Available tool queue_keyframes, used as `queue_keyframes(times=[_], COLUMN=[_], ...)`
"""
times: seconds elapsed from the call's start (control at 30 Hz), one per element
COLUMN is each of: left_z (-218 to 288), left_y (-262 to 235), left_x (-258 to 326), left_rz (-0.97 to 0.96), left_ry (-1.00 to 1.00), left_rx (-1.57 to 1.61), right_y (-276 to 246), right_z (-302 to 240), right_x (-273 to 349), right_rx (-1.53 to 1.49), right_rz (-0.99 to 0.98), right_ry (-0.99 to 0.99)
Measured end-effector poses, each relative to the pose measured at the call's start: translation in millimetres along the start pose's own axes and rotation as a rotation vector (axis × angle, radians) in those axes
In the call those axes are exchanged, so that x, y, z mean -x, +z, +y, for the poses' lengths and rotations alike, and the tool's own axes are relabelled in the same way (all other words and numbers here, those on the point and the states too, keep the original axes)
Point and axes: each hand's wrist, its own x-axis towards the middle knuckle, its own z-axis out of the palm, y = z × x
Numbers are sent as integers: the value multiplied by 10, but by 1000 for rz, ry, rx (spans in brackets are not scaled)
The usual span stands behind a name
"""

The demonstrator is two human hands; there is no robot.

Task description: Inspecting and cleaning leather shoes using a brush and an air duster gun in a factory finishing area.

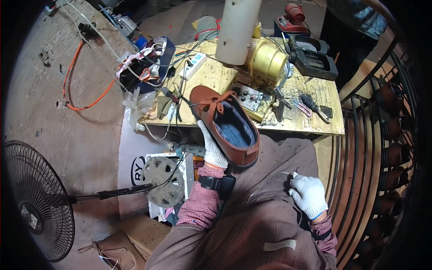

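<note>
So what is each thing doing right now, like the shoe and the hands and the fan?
Brown shoe: held up, laces tied, opening facing the camera.
Left hand: gloved, gripping the shoe from below.
Right hand: gloved, resting on the apron, holding nothing.
Fan: standing on the floor; spinning or not, cannot tell.
Shoes on the rack: sitting in rows.

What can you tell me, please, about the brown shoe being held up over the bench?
The shoe is a reddish-brown lace-up, leather by the look of it, with matching laces tied near the toe end and a dark blue lining showing through its opening. It is tilted, opening up, toe away from the person, over the near edge of the wooden bench. The gloved left hand grips its side near the heel.
</note>
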Motion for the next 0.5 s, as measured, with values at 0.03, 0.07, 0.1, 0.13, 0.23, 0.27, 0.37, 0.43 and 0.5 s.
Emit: queue_keyframes(times=[0.03,0.07,0.1,0.13,0.23,0.27,0.37,0.43,0.5], left_z=[-14,-8,4,35,128,140,167,225,368], left_y=[263,411,440,463,407,393,384,349,357], left_x=[-65,-117,-178,-229,-339,-334,-305,-306,-368], left_rz=[102,205,198,194,209,219,270,312,282], left_ry=[100,216,224,254,332,351,382,393,461], left_rx=[-94,-191,-188,-173,-164,-173,-218,-248,-257], right_y=[-18,-14,-6,6,9,21,28,22,-25], right_z=[29,64,92,133,194,194,227,235,243], right_x=[51,79,111,149,167,175,82,-42,-156], right_rx=[10,18,19,19,-7,-15,-31,-36,-29], right_rz=[-4,-6,46,62,57,60,71,37,21], right_ry=[37,58,60,70,90,101,88,42,13])
